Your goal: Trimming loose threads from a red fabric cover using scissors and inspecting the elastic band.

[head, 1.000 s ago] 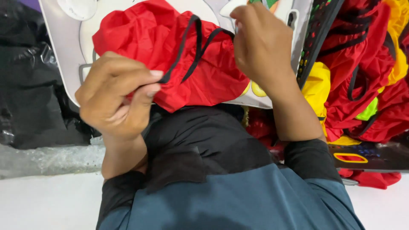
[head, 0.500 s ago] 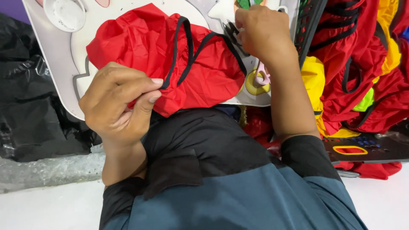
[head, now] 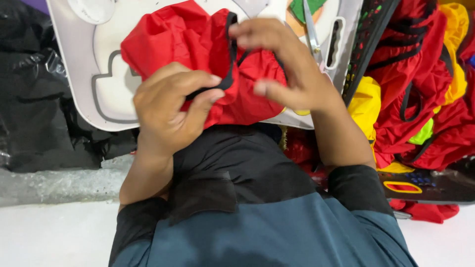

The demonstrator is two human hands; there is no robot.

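Head view: two hands, one red cloth.
Left hand (head: 170, 113): pinched shut on black strap (head: 231, 59).
Right hand (head: 284, 64): fingertips closed on same strap.
Cloth (head: 188, 44): over one white board (head: 94, 84).
Beside: one scissors (head: 311, 34), red-yellow pile (head: 420, 84).

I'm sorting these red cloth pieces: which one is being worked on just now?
The red fabric piece with black cord lying on the white board, pinched by the left hand and right hand. The other red pieces lie untouched in the heap at right.

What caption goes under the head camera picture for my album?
Left hand and right hand pinch a black drawstring on a crumpled red fabric pouch above a white plastic tray.
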